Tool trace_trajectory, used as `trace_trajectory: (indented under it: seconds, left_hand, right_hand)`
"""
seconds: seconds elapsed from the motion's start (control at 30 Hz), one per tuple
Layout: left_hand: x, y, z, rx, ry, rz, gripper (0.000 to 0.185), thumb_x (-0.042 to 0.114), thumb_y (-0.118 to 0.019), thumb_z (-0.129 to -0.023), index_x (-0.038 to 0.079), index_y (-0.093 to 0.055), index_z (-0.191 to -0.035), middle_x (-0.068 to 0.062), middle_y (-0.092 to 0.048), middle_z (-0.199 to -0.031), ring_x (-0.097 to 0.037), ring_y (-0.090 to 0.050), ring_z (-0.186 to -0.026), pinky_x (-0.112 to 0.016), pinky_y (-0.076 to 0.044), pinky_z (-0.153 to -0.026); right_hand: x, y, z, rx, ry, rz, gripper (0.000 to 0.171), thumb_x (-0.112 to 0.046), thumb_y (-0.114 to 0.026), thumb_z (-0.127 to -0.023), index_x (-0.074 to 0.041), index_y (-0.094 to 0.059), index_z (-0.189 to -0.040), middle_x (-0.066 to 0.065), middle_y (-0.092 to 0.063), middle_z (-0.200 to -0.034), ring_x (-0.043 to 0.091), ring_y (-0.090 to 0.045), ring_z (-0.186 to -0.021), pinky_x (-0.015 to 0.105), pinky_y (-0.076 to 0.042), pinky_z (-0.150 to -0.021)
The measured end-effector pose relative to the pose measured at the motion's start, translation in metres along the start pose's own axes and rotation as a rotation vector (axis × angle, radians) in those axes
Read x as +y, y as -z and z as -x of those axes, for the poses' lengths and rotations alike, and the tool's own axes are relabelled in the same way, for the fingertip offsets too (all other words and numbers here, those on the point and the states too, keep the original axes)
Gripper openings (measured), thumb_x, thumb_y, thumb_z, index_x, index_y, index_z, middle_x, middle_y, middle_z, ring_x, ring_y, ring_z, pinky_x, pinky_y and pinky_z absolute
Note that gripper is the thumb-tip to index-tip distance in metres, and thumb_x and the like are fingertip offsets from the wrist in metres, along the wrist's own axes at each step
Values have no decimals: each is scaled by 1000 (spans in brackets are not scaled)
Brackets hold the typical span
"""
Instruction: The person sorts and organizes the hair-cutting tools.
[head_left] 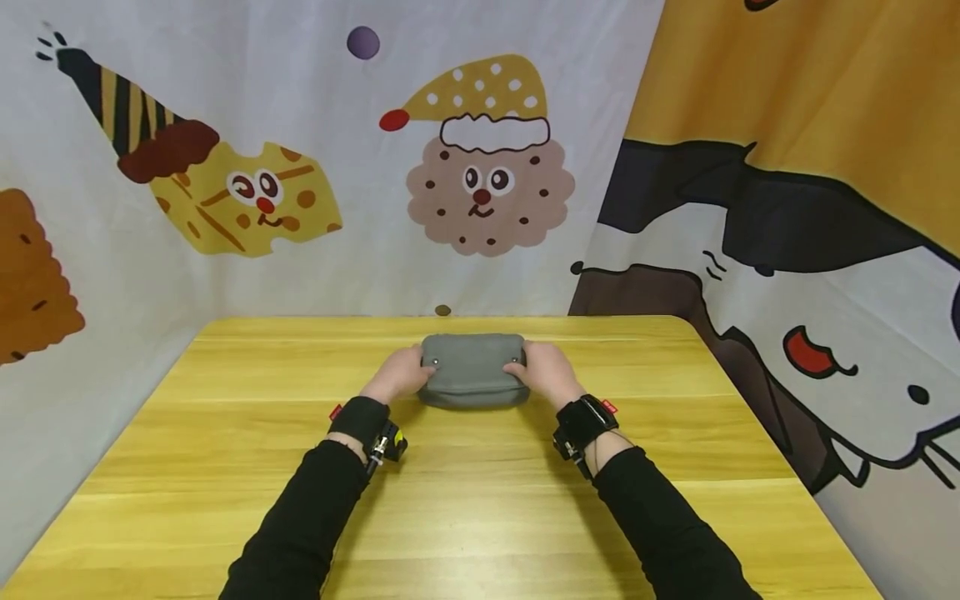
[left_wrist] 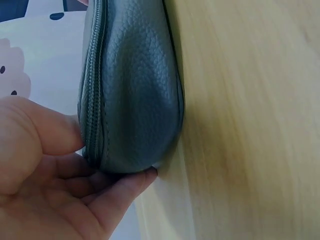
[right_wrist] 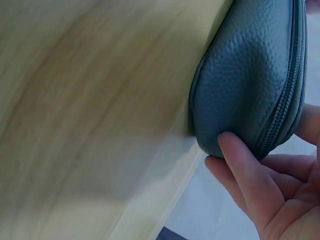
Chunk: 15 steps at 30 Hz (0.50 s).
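Grey pebbled-leather zip pouch sits on the yellow wooden table, towards the far edge, centred. You've got it bracketed: left hand curled on its left end, right hand curled on its right end. Looks like the grasp/steady stage, pouch down on the wood. Next move probably needs one hand anchoring while the other goes for the zip; the puller isn't visible. Head view gives placement and two small studs on the front. Wrist views add the zipper along the seam, closed where it shows, and fingertips pressed into the leather.
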<state>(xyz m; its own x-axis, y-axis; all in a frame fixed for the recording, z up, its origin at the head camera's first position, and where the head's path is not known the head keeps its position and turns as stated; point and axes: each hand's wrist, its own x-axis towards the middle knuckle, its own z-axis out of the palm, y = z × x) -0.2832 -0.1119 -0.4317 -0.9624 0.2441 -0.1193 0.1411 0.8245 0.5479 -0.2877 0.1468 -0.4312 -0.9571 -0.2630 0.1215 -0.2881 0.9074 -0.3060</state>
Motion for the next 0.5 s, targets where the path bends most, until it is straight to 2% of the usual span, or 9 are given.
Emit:
trace_trajectory:
  seconds: [0.17,0.3,0.43,0.5]
  left_hand:
    - [-6,2,-1,19,25,14,55,15,-53,-103,-17,-35,-143,-34,-45,-141,-40,-51,-124,-49,-45,-101]
    - [-8,2,-2,13,11,6,57,17,-50,-104,-18,-32,-144,-35,-41,-144,-42,-46,-130,-51,-42,-105]
    - [-8,4,1,20,-2,16,56,21,-49,-105,-16,-35,-144,-33,-43,-143,-43,-45,-131,-52,-41,-106]
    - [-6,6,6,19,-20,15,57,23,-50,-105,-15,-35,-145,-33,-43,-144,-44,-45,-131,-53,-40,-107]
  right_hand:
    - [-5,-1,-3,12,14,-13,34,-35,-72,-92,-6,-57,-82,4,-49,-66,19,-48,-60,30,-32,-57]
    - [-6,0,-5,3,-4,-25,32,-34,-70,-94,-4,-62,-92,6,-55,-70,21,-53,-64,31,-36,-59]
    - [1,0,-3,-6,9,-53,31,-35,-67,-96,-5,-61,-94,7,-56,-73,21,-53,-66,33,-38,-62]
    - [5,3,2,-25,18,-70,36,-37,-65,-97,-2,-62,-102,12,-61,-83,25,-58,-74,35,-42,-66]
